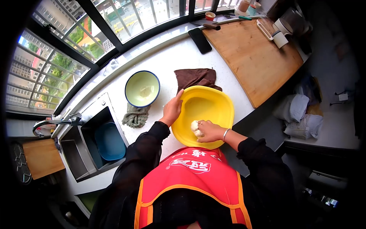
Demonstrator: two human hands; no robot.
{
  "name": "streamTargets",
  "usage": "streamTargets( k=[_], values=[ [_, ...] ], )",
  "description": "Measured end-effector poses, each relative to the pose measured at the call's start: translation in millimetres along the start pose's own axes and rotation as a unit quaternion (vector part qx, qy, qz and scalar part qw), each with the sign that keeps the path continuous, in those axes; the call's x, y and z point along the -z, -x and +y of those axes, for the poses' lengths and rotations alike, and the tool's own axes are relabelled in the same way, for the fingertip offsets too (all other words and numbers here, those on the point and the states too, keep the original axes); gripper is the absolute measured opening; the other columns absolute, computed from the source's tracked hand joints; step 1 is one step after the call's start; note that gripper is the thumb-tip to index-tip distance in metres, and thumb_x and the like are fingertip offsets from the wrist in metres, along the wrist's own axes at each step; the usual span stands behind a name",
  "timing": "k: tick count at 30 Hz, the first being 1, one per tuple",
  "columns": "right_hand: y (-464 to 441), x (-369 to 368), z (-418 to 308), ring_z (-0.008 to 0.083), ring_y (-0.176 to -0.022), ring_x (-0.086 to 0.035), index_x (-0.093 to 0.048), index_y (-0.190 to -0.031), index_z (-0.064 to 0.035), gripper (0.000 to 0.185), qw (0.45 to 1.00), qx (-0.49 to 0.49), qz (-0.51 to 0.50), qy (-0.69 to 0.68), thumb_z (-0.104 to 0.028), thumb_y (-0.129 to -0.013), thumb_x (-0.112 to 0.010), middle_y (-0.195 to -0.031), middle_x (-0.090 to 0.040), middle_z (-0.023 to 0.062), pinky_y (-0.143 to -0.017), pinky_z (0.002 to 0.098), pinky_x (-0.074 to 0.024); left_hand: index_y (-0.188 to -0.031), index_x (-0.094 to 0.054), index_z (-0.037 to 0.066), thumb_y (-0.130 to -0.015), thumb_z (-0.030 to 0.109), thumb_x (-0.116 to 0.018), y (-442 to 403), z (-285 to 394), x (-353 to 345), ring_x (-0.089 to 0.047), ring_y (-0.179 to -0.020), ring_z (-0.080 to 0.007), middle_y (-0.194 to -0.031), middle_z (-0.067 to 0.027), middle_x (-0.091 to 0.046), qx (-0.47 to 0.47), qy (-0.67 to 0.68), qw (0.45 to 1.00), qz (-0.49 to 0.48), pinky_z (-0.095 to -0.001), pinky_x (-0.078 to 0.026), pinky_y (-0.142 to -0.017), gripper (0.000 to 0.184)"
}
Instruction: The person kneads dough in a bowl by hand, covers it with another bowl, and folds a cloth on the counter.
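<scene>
A yellow basin (pixel 202 105) stands at the front edge of the white counter, close to my red apron. My left hand (pixel 172 110) grips its left rim, thumb and fingers on the edge. Inside the basin my right hand (pixel 209 131), with a bracelet at the wrist, is closed on a pale, lumpy piece of dough (pixel 196 129) near the bottom. A brown cloth (pixel 195 77) lies just behind the basin. To the left, a pale green bowl with a dark blue rim (pixel 142 88) rests beside a crumpled grey-green cloth (pixel 136 115).
A black phone (pixel 199 41) lies by a large wooden board (pixel 253 57) at the right back. At the left is a sink (pixel 82 152) with a blue basin (pixel 110 141) and a faucet (pixel 74 119). Windows run behind the counter; bags (pixel 301 114) sit at the right.
</scene>
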State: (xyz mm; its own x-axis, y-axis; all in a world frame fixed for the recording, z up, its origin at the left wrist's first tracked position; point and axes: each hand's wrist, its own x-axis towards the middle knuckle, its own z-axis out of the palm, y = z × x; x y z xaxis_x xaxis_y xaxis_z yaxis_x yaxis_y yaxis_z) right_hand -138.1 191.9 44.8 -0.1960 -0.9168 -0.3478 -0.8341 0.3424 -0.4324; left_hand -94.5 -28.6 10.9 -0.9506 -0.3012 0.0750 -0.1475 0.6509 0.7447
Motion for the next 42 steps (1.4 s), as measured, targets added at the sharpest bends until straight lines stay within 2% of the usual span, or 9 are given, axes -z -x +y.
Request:
streamTargets(
  k=[2, 4, 6, 12, 16, 22, 33, 35, 42],
  values=[
    [8, 19, 5, 0.0294, -0.088, -0.059, -0.060, -0.098, -0.0044, 0.041, 0.989, -0.080, -0.012, -0.121, -0.036, -0.073, -0.063, -0.110, -0.055, 0.0154, -0.077, 0.0393, -0.0485, -0.134, -0.037, 0.018, -0.086, 0.011, -0.050, -9, -3, 1, -0.059, -0.081, -0.0359, -0.091, -0.0181, -0.061, -0.030, -0.004, 0.999, 0.021, -0.0445, -0.046, -0.067, 0.050],
    [16, 45, -14, 0.0318, -0.089, -0.058, -0.058, -0.098, -0.0057, 0.044, 0.979, -0.194, -0.012, -0.054, -0.043, -0.075, -0.063, -0.099, -0.056, 0.0142, -0.079, 0.0421, -0.0464, -0.134, -0.036, 0.020, -0.087, 0.015, -0.048, -15, 1, 3, -0.059, -0.080, -0.0354, -0.092, -0.0164, -0.062, -0.024, -0.027, 0.999, -0.033, -0.0441, -0.047, -0.067, 0.049],
    [14, 44, -17, 0.0303, -0.079, -0.060, -0.058, -0.096, -0.0074, 0.046, 0.980, -0.199, 0.020, 0.013, -0.047, -0.073, -0.064, -0.093, -0.056, 0.0137, -0.072, 0.0438, -0.0465, -0.135, -0.034, 0.021, -0.088, 0.020, -0.047, -22, 13, 12, -0.059, -0.079, -0.0352, -0.092, -0.0147, -0.062, 0.001, -0.055, 0.995, -0.080, -0.0437, -0.047, -0.067, 0.049],
    [-16, 2, 6, 0.0268, -0.083, -0.052, -0.062, -0.087, -0.0112, 0.038, 0.979, -0.102, 0.109, 0.143, -0.046, -0.071, -0.065, -0.085, -0.054, 0.0122, -0.070, 0.0406, -0.0386, -0.140, -0.020, 0.014, -0.087, 0.025, -0.052, 26, 25, 12, -0.053, -0.094, -0.0384, -0.108, -0.0204, -0.050, 0.084, 0.053, 0.995, -0.029, -0.0428, -0.044, -0.078, 0.064],
    [-40, -19, 2, 0.0276, -0.086, -0.048, -0.062, -0.085, -0.0109, 0.032, 0.964, -0.042, 0.185, 0.185, -0.036, -0.066, -0.066, -0.084, -0.052, 0.0117, -0.074, 0.0404, -0.0351, -0.136, -0.024, 0.010, -0.083, 0.011, -0.050, 84, 22, -18, -0.053, -0.093, -0.0388, -0.109, -0.0206, -0.049, 0.148, 0.123, 0.978, 0.082, -0.0439, -0.045, -0.077, 0.059],
    [-73, -40, 5, 0.0265, -0.084, -0.049, -0.060, -0.084, -0.0106, 0.031, 0.956, -0.100, 0.196, 0.194, -0.032, -0.064, -0.069, -0.085, -0.052, 0.0097, -0.075, 0.0385, -0.0380, -0.133, -0.029, 0.011, -0.082, 0.008, -0.048, 77, 25, -15, -0.052, -0.095, -0.0398, -0.111, -0.0199, -0.048, 0.184, 0.150, 0.969, 0.064, -0.0447, -0.045, -0.078, 0.054],
    [-107, -20, 32, 0.0298, -0.072, -0.058, -0.061, -0.080, -0.0117, 0.030, 0.966, -0.046, 0.233, 0.107, -0.040, -0.070, -0.063, -0.076, -0.059, 0.0093, -0.064, 0.0416, -0.0454, -0.131, -0.032, 0.012, -0.081, 0.013, -0.053, 65, 24, -14, -0.053, -0.094, -0.0381, -0.110, -0.0167, -0.050, 0.219, 0.110, 0.969, 0.038, -0.0441, -0.046, -0.077, 0.055],
    [-113, -18, 31, 0.0306, -0.069, -0.060, -0.063, -0.079, -0.0118, 0.031, 0.970, -0.106, 0.213, 0.056, -0.042, -0.072, -0.060, -0.076, -0.062, 0.0099, -0.062, 0.0418, -0.0463, -0.131, -0.032, 0.013, -0.081, 0.013, -0.053, 65, 21, -16, -0.054, -0.093, -0.0382, -0.110, -0.0164, -0.050, 0.221, 0.099, 0.969, 0.047, -0.0444, -0.046, -0.076, 0.054],
    [-107, -16, 42, 0.0312, -0.075, -0.061, -0.064, -0.085, -0.0120, 0.032, 0.975, -0.003, 0.210, 0.069, -0.041, -0.073, -0.059, -0.082, -0.063, 0.0109, -0.068, 0.0421, -0.0480, -0.131, -0.035, 0.015, -0.082, 0.014, -0.051, 69, 18, -27, -0.058, -0.086, -0.0383, -0.108, -0.0175, -0.056, 0.201, 0.022, 0.974, 0.099, -0.0451, -0.048, -0.073, 0.052]
  ],
)
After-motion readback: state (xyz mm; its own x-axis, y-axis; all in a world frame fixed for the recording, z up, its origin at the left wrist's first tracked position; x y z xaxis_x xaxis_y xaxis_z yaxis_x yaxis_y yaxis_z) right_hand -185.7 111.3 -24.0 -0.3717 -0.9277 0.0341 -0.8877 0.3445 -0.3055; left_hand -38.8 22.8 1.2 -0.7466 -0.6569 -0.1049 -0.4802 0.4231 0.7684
